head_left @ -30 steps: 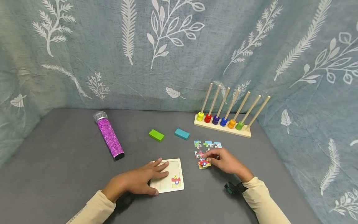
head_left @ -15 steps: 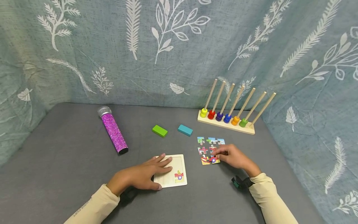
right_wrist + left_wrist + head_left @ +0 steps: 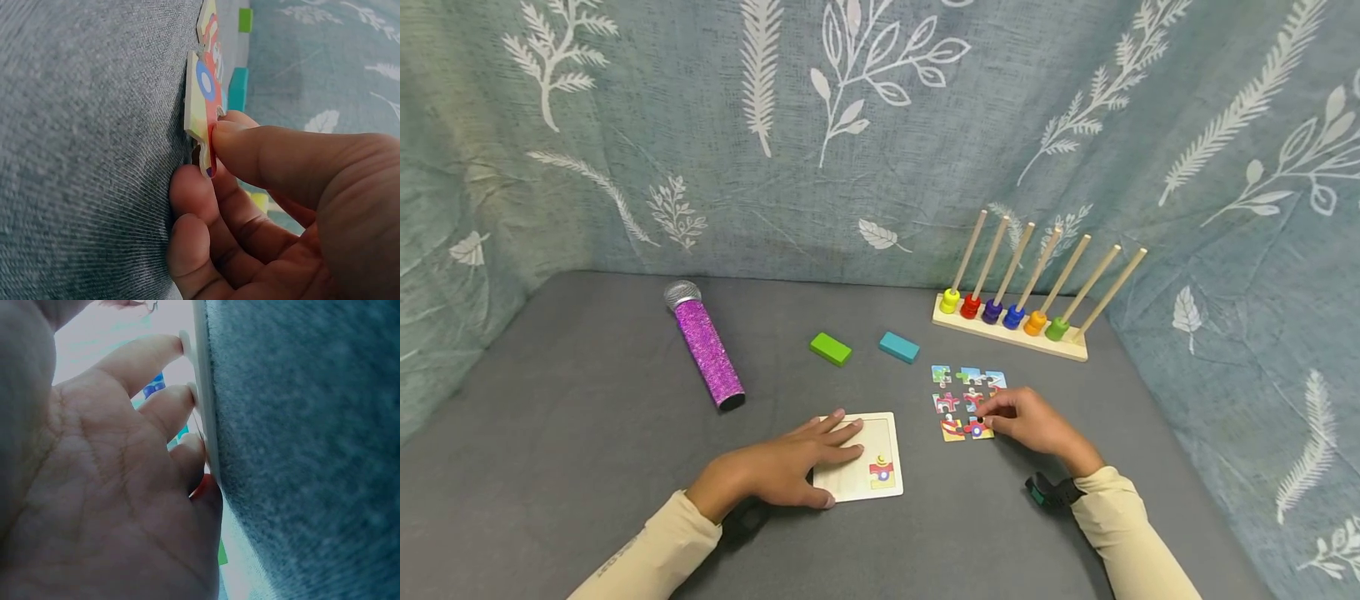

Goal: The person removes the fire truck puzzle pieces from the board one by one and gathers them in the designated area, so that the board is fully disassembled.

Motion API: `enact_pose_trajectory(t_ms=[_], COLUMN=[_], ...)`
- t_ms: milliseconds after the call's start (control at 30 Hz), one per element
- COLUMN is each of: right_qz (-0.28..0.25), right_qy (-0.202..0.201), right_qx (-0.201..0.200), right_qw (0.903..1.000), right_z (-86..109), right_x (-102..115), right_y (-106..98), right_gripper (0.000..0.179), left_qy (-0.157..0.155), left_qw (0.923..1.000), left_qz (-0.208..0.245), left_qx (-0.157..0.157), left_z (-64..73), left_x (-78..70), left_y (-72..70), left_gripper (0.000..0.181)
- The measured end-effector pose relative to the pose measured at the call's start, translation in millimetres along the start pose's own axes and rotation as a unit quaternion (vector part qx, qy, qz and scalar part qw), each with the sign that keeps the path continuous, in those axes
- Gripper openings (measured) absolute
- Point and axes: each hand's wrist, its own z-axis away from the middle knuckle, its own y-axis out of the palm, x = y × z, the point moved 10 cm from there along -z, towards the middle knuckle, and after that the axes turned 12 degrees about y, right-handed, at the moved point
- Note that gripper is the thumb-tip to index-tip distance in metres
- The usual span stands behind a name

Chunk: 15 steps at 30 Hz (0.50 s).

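My left hand (image 3: 782, 465) lies with spread fingers on a square wooden puzzle tray (image 3: 859, 490), its fingertips on the tray's inner base. One puzzle piece (image 3: 882, 473) with a red and yellow print sits in the tray's near right corner. To the right, my right hand (image 3: 1033, 425) pinches a red and yellow puzzle piece with a blue wheel (image 3: 977, 430). In the right wrist view the thumb (image 3: 234, 140) presses on this piece's printed face, with fingers curled at its edge. Several other puzzle pieces (image 3: 952, 429) lie in loose rows beside and beyond that hand.
A green block (image 3: 831, 349) and a blue block (image 3: 899, 347) lie beyond the tray. At the back right stands a wooden peg rack (image 3: 1011, 331) with coloured rings. A purple glitter microphone (image 3: 709, 353) lies on the left. A patterned curtain (image 3: 775, 208) hangs behind the table.
The right hand has moved the wheel piece rightward, away from the front left piece it overlapped, to a place beside it. The left hand stays on the tray. The head view has shifted slightly.
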Motion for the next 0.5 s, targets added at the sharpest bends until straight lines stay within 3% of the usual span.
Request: enact_pose_trajectory(t_ms=[500], right_qz=[0.025], right_qy=[0.005], right_qx=[-0.018], right_qw=[0.9995], right_z=[-0.6], right_x=[7.2], right_y=[-9.9], right_gripper=[0.018], left_qy=[-0.009], left_qw=[1.0], left_qz=[0.0], left_qx=[0.003], left_z=[-1.5], left_x=[0.3], left_y=[0.3], left_gripper=[0.067])
